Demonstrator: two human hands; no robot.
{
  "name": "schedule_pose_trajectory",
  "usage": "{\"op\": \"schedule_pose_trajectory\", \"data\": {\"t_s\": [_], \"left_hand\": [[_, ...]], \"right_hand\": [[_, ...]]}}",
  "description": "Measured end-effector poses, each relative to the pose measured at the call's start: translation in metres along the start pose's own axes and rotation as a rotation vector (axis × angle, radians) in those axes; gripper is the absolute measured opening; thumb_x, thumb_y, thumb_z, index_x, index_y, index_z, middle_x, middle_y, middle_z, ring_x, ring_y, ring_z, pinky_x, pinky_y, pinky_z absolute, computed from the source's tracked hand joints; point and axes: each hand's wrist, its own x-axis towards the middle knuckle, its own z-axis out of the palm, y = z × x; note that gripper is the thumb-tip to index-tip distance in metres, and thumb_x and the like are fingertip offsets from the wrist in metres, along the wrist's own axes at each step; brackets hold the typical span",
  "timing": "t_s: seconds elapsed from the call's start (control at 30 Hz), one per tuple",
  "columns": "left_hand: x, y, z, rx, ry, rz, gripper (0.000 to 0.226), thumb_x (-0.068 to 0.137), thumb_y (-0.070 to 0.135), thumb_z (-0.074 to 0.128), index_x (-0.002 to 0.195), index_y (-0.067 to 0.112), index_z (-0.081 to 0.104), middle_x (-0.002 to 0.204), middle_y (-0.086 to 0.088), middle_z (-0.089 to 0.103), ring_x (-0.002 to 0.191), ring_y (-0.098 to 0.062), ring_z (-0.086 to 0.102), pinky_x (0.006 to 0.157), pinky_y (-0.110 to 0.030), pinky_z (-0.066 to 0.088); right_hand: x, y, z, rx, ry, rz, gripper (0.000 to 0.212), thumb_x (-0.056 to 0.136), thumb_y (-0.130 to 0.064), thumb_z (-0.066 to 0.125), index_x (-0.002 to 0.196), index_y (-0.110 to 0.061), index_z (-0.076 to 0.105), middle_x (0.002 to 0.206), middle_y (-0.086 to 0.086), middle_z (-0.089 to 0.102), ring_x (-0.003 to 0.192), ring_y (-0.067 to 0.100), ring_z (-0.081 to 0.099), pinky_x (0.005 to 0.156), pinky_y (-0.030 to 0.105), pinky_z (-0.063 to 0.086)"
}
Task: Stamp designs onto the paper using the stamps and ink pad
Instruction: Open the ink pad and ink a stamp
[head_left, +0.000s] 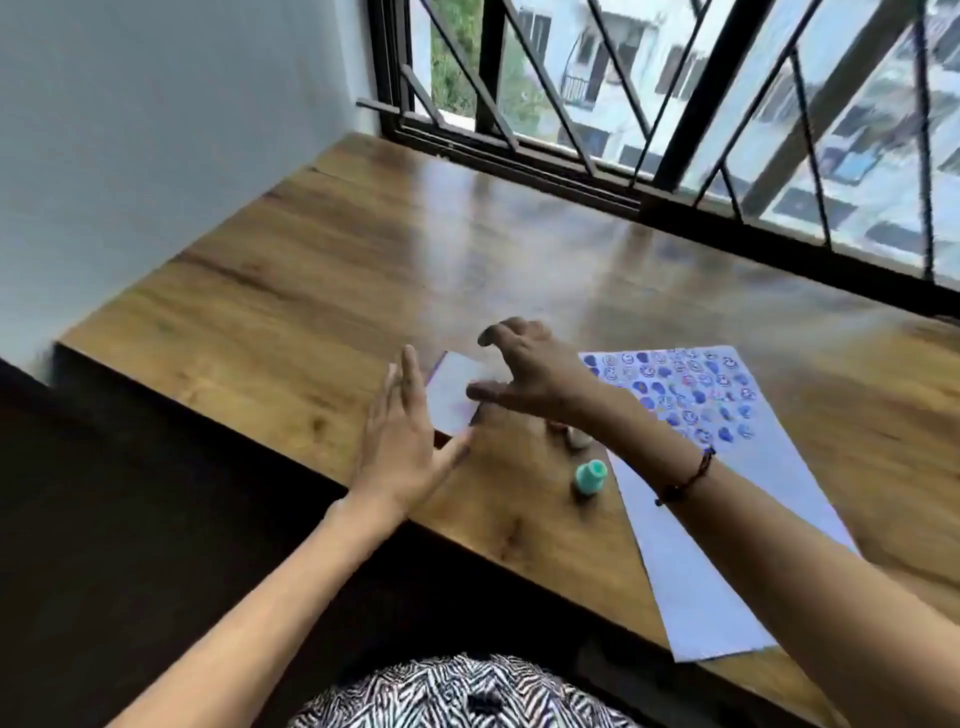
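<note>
Here, glossy wooden table (322, 291) beside barred window (675, 104)

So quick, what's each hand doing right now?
Left hand: open and flat, fingers straight, beside the white ink pad, holding nothing.
Right hand: open, fingers spread and curled above the ink pad, holding nothing.

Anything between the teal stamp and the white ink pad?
Head view: only bare wooden table between the teal stamp and the white rectangular ink pad; a blurred pale stamp sits just off-line.
</note>
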Motion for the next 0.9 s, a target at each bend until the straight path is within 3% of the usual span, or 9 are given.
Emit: {"op": "schedule_pose_trajectory", "data": {"t_s": [0.07, 0.13, 0.3, 0.43, 0.53, 0.6, 0.7, 0.8, 0.9], "left_hand": [[-0.012, 0.000, 0.005, 0.060, 0.027, -0.051, 0.115, 0.071, 0.050, 0.064, 0.132, 0.015, -0.027, 0.149, -0.023, 0.020, 0.140, -0.034, 0.013, 0.113, -0.043, 0.018], [-0.021, 0.004, 0.014, 0.089, 0.098, -0.047, 0.115, 0.071, 0.047, 0.066, 0.128, 0.015, -0.029, 0.140, -0.025, 0.030, 0.132, -0.037, 0.023, 0.110, -0.042, 0.022], [-0.015, 0.005, 0.019, 0.097, 0.206, -0.025, 0.107, 0.072, 0.026, 0.068, 0.129, 0.011, -0.022, 0.126, -0.032, 0.044, 0.110, -0.043, 0.038, 0.100, -0.045, 0.030], [-0.015, 0.004, 0.019, 0.033, 0.229, -0.032, 0.110, 0.068, 0.022, 0.071, 0.129, 0.014, -0.020, 0.118, -0.032, 0.049, 0.106, -0.044, 0.041, 0.097, -0.047, 0.037], [-0.016, 0.001, 0.018, -0.006, 0.246, -0.033, 0.111, 0.070, 0.026, 0.069, 0.130, 0.016, -0.023, 0.118, -0.028, 0.052, 0.108, -0.041, 0.040, 0.097, -0.045, 0.039], [-0.015, 0.000, 0.017, -0.029, 0.251, -0.045, 0.110, 0.071, 0.029, 0.069, 0.131, 0.015, -0.023, 0.119, -0.028, 0.051, 0.109, -0.040, 0.039, 0.097, -0.045, 0.039], [-0.015, 0.001, 0.014, -0.012, 0.234, -0.065, 0.113, 0.070, 0.030, 0.069, 0.130, 0.017, -0.025, 0.120, -0.031, 0.049, 0.111, -0.041, 0.038, 0.097, -0.045, 0.038], [-0.014, 0.003, 0.011, 0.018, 0.210, -0.061, 0.113, 0.071, 0.030, 0.070, 0.131, 0.015, -0.024, 0.122, -0.031, 0.048, 0.109, -0.041, 0.038, 0.097, -0.045, 0.038], [-0.014, 0.005, 0.008, 0.058, 0.182, -0.066, 0.112, 0.071, 0.030, 0.070, 0.134, 0.009, -0.019, 0.126, -0.030, 0.045, 0.110, -0.041, 0.038, 0.099, -0.046, 0.036]], "right_hand": [[0.001, -0.011, 0.010, -0.039, -0.071, -0.039, 0.073, 0.072, -0.051, 0.067, 0.125, -0.009, 0.040, 0.126, 0.017, 0.047, 0.114, 0.034, 0.040, 0.093, 0.038, 0.033], [0.001, -0.019, 0.023, -0.112, -0.110, -0.068, 0.079, 0.068, -0.059, 0.066, 0.121, -0.005, 0.040, 0.122, 0.018, 0.047, 0.110, 0.035, 0.041, 0.094, 0.042, 0.039], [0.010, -0.023, 0.038, -0.235, -0.069, -0.100, 0.074, 0.066, -0.060, 0.063, 0.108, -0.004, 0.042, 0.113, 0.019, 0.048, 0.103, 0.035, 0.042, 0.088, 0.042, 0.041], [0.016, -0.025, 0.042, -0.262, -0.021, -0.106, 0.076, 0.065, -0.063, 0.061, 0.110, -0.005, 0.041, 0.108, 0.018, 0.050, 0.098, 0.034, 0.043, 0.075, 0.036, 0.034], [0.019, -0.025, 0.037, -0.211, -0.037, -0.114, 0.073, 0.065, -0.061, 0.064, 0.108, -0.006, 0.042, 0.102, 0.017, 0.050, 0.095, 0.034, 0.045, 0.076, 0.037, 0.035], [0.024, -0.023, 0.022, -0.120, -0.111, -0.107, 0.065, 0.068, -0.053, 0.067, 0.108, -0.006, 0.046, 0.096, 0.013, 0.050, 0.091, 0.029, 0.045, 0.076, 0.033, 0.034], [0.038, -0.010, -0.008, 0.220, -0.318, -0.053, 0.042, 0.078, -0.035, 0.067, 0.103, -0.003, 0.058, 0.090, 0.005, 0.051, 0.084, 0.019, 0.047, 0.059, 0.026, 0.031], [0.050, 0.013, -0.029, 0.562, -0.473, 0.075, 0.021, 0.084, -0.028, 0.059, 0.090, -0.009, 0.065, 0.083, 0.003, 0.057, 0.075, 0.018, 0.053, 0.066, 0.025, 0.046], [0.062, 0.037, -0.036, 0.831, -0.473, 0.153, 0.013, 0.088, -0.019, 0.053, 0.084, -0.013, 0.064, 0.081, 0.005, 0.058, 0.068, 0.021, 0.059, 0.077, 0.035, 0.056]]}}
